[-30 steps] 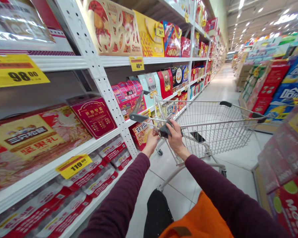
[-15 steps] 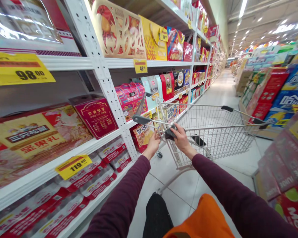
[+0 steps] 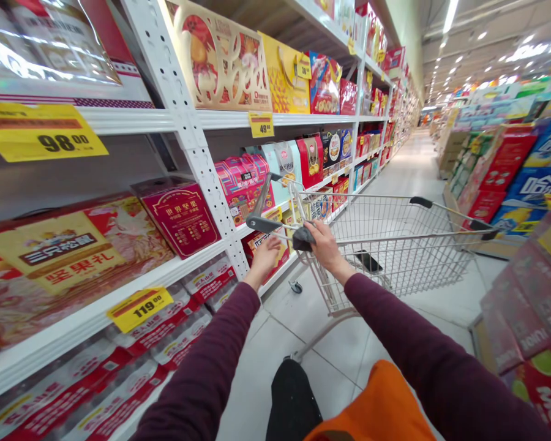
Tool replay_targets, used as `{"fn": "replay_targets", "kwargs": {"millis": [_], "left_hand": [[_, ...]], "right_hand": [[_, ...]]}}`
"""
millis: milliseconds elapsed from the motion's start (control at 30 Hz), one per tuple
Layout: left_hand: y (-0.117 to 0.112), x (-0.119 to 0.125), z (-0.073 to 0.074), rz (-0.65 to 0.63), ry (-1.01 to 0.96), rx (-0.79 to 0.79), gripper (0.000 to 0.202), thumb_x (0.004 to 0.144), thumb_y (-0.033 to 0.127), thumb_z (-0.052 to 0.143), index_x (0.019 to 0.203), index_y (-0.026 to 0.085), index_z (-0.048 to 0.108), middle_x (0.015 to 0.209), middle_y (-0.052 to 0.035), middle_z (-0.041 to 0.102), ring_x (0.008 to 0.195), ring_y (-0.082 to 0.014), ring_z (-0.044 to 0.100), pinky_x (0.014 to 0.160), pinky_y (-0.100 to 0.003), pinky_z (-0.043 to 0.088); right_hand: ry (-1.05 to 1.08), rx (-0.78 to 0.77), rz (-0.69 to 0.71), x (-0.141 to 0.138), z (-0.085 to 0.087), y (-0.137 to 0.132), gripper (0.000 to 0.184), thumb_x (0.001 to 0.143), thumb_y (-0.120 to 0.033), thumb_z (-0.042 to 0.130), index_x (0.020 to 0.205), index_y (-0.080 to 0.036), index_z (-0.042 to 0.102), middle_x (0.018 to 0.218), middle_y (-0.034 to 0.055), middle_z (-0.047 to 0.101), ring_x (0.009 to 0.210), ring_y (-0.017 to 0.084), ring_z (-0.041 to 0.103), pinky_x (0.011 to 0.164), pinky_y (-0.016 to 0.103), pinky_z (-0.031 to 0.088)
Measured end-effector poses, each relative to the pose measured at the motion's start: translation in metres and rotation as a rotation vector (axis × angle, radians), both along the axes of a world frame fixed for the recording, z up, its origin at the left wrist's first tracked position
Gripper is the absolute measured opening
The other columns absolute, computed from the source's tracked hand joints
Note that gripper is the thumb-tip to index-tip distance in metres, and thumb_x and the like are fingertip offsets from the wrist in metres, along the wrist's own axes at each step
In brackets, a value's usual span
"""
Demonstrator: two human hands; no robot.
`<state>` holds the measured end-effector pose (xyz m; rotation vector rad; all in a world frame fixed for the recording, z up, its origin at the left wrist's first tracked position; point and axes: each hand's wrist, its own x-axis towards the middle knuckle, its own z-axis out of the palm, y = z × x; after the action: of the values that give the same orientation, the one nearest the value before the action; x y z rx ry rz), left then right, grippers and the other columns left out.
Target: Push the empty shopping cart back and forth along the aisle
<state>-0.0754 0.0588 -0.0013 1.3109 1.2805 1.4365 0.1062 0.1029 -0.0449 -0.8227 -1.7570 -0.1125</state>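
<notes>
In a supermarket aisle, we start at the white steel shelving, its perforated uprights carrying gift boxes: a glossy red nut box sits on the middle shelf, and a yellow tag reading 119.00 hangs from the shelf edge below it. Next comes the left hand, open with its fingers spread wide, holding nothing; it lies just left of and below the cloth and seems not to touch it. The dark grey cloth, soft and bunched, sits on the near bar of the wire cart, to the right of the left hand and closed inside the right hand, so the right hand is the nearer. We cannot tell the cloth's long axis while it is bunched. The cart's grey plastic grip angles up just left of the cloth. A phone lies dark on the basket mesh. At far right stand stacked red and pink cartons.
</notes>
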Motion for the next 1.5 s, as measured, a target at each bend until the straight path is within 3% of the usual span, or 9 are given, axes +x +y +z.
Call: {"fn": "replay_targets", "kwargs": {"millis": [67, 200, 267, 433, 567, 967, 1100, 1333, 1500], "left_hand": [[0.004, -0.02, 0.023, 0.199, 0.15, 0.093, 0.052, 0.056, 0.001, 0.05, 0.106, 0.017, 0.057, 0.107, -0.0092, 0.065, 0.103, -0.0213, 0.06, 0.097, -0.039, 0.041], [0.002, -0.038, 0.054, 0.209, 0.475, 0.344, 0.065, 0.057, 0.003, 0.052, 0.12, 0.02, 0.051, 0.127, -0.0077, 0.055, 0.118, -0.0207, 0.05, 0.105, -0.035, 0.033], [-0.003, -0.036, 0.059, 0.215, 0.585, 0.332, 0.064, 0.06, 0.005, 0.052, 0.122, 0.019, 0.051, 0.122, -0.0086, 0.057, 0.112, -0.0225, 0.054, 0.102, -0.037, 0.036], [-0.02, -0.021, 0.059, 0.297, 0.697, 0.266, 0.063, 0.061, 0.004, 0.051, 0.122, 0.021, 0.05, 0.111, -0.0067, 0.063, 0.101, -0.0242, 0.06, 0.097, -0.038, 0.04], [-0.029, -0.012, 0.059, 0.311, 0.751, 0.285, 0.064, 0.063, 0.002, 0.048, 0.123, 0.022, 0.049, 0.116, -0.0072, 0.061, 0.106, -0.0258, 0.058, 0.097, -0.038, 0.04], [-0.058, 0.038, 0.057, 0.216, 0.907, 0.397, 0.062, 0.064, -0.001, 0.046, 0.124, 0.013, 0.05, 0.127, -0.0154, 0.056, 0.118, -0.0286, 0.051, 0.109, -0.044, 0.021], [-0.065, 0.061, 0.055, 0.148, 0.944, 0.487, 0.059, 0.066, 0.001, 0.047, 0.123, 0.015, 0.051, 0.127, -0.0138, 0.057, 0.12, -0.0272, 0.05, 0.112, -0.047, 0.012], [-0.083, 0.107, 0.057, 0.092, 1.156, 0.621, 0.053, 0.073, 0.003, 0.041, 0.123, 0.019, 0.053, 0.113, -0.0097, 0.064, 0.109, -0.0223, 0.057, 0.111, -0.052, 0.016], [-0.056, 0.13, 0.073, 0.094, 1.258, 0.66, 0.049, 0.077, 0.007, 0.04, 0.121, 0.024, 0.055, 0.124, -0.0069, 0.059, 0.117, -0.0216, 0.051, 0.111, -0.054, 0.017]], "right_hand": [[0.037, -0.033, -0.026, 0.023, -0.019, 0.001, 0.044, 0.078, -0.012, 0.043, 0.12, -0.019, 0.056, 0.115, 0.0118, 0.057, 0.11, 0.025, 0.052, 0.097, 0.046, 0.043], [0.094, -0.056, -0.06, 0.031, -0.031, -0.001, 0.045, 0.076, -0.013, 0.042, 0.12, -0.015, 0.055, 0.115, 0.0137, 0.056, 0.11, 0.027, 0.05, 0.095, 0.049, 0.044], [0.129, -0.041, -0.077, 0.016, -0.02, -0.005, 0.049, 0.074, -0.01, 0.043, 0.122, -0.014, 0.053, 0.12, 0.0152, 0.053, 0.115, 0.028, 0.047, 0.098, 0.049, 0.04], [0.055, -0.014, 0.006, -0.037, 0.031, -0.015, 0.054, 0.069, -0.008, 0.045, 0.123, -0.011, 0.053, 0.121, 0.0169, 0.052, 0.115, 0.028, 0.045, 0.102, 0.047, 0.036], [-0.041, 0.017, 0.094, -0.05, 0.053, -0.023, 0.055, 0.069, -0.009, 0.046, 0.123, -0.011, 0.053, 0.12, 0.0159, 0.053, 0.113, 0.027, 0.045, 0.101, 0.044, 0.037], [0.065, -0.023, 0.053, 0.05, 0.024, -0.03, 0.045, 0.07, -0.014, 0.046, 0.112, -0.016, 0.061, 0.113, 0.0124, 0.057, 0.108, 0.026, 0.052, 0.097, 0.044, 0.042], [0.135, -0.018, -0.025, 0.06, 0.033, -0.047, 0.046, 0.07, -0.016, 0.045, 0.114, -0.014, 0.06, 0.115, 0.0133, 0.056, 0.109, 0.027, 0.051, 0.098, 0.044, 0.041], [0.315, -0.018, -0.078, 0.088, 0.054, -0.074, 0.038, 0.078, -0.025, 0.043, 0.107, -0.017, 0.064, 0.11, 0.0108, 0.061, 0.104, 0.024, 0.055, 0.095, 0.043, 0.043], [0.499, -0.1, -0.106, 0.136, 0.062, -0.082, 0.033, 0.077, -0.03, 0.043, 0.096, -0.017, 0.067, 0.1, 0.0083, 0.067, 0.096, 0.022, 0.059, 0.091, 0.043, 0.045]]}}
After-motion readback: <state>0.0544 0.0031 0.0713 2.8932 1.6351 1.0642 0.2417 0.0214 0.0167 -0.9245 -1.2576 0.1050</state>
